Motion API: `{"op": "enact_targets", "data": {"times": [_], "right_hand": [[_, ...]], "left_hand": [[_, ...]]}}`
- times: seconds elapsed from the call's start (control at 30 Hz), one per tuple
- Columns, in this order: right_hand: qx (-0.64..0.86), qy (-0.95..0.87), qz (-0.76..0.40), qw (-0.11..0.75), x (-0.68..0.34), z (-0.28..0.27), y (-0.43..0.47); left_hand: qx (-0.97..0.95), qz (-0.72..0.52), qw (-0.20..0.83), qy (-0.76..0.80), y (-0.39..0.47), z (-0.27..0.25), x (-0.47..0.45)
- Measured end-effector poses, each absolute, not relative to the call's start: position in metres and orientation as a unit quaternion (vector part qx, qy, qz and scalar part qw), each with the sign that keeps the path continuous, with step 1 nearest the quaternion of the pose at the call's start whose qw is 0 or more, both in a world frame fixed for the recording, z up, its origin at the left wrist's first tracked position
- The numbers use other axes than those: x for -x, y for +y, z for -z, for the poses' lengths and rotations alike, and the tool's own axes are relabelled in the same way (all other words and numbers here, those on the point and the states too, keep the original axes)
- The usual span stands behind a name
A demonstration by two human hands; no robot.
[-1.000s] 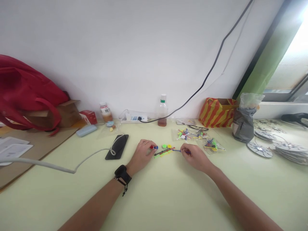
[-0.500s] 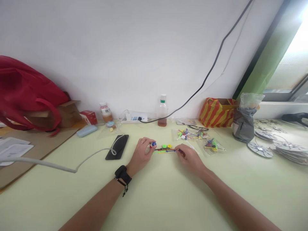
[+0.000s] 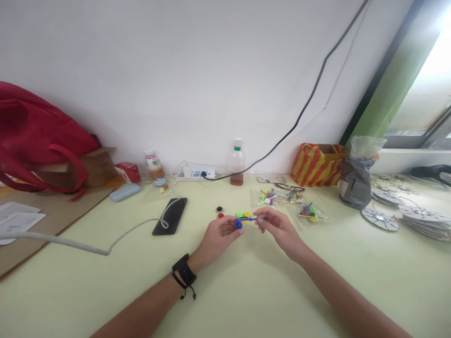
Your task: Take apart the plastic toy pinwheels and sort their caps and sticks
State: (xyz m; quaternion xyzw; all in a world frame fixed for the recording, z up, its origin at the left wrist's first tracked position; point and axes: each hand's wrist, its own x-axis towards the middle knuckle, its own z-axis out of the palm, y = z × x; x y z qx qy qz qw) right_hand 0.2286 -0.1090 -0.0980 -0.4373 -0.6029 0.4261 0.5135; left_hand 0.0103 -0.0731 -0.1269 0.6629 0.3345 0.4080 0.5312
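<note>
My left hand (image 3: pixel 222 234) pinches a small round blue plastic piece (image 3: pixel 238 225) between thumb and fingers. My right hand (image 3: pixel 276 227) is closed on the right end of a thin blue plastic stick (image 3: pixel 251 219), whose left end reaches the round piece; I cannot tell whether the two are joined. Behind them on the table lie a green disc (image 3: pixel 240 214) and a yellow disc (image 3: pixel 247 214). A black disc (image 3: pixel 219 209) and a red disc (image 3: pixel 220 216) lie just beyond my left hand. Other thin sticks are partly hidden by my hands.
Clear bags of coloured plastic parts (image 3: pixel 312 212) lie to the right. A black phone (image 3: pixel 170 216) with a pale cable (image 3: pixel 134 230) rests at left. Behind stand a bottle (image 3: pixel 237 164), a power strip (image 3: pixel 195 172) and a striped bag (image 3: pixel 313 164). Grey discs (image 3: pixel 380 219) lie far right.
My right hand has lifted the blue stick from the other sticks. My left hand has moved right and toward me with the blue round piece, uncovering the black and red discs.
</note>
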Motion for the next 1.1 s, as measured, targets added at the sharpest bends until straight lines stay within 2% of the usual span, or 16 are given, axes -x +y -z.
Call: {"op": "enact_targets", "data": {"times": [0.1,0.33,0.5,0.77,1.1], "right_hand": [[0.409,-0.613,-0.459,0.498,-0.218,0.100,-0.114],[0.438,-0.656,-0.401,0.466,-0.215,0.117,-0.110],[0.455,-0.665,-0.403,0.434,-0.217,0.121,-0.107],[0.415,-0.625,-0.499,0.434,-0.215,0.125,-0.107],[0.419,-0.610,-0.503,0.446,-0.215,0.123,-0.107]], "left_hand": [[-0.655,-0.415,0.540,0.328,-0.074,0.126,-0.011],[-0.682,-0.419,0.513,0.311,-0.077,0.121,-0.011],[-0.692,-0.419,0.503,0.305,-0.075,0.122,-0.008],[-0.693,-0.397,0.507,0.324,-0.071,0.126,-0.006],[-0.687,-0.389,0.530,0.310,-0.075,0.121,-0.006]]}}
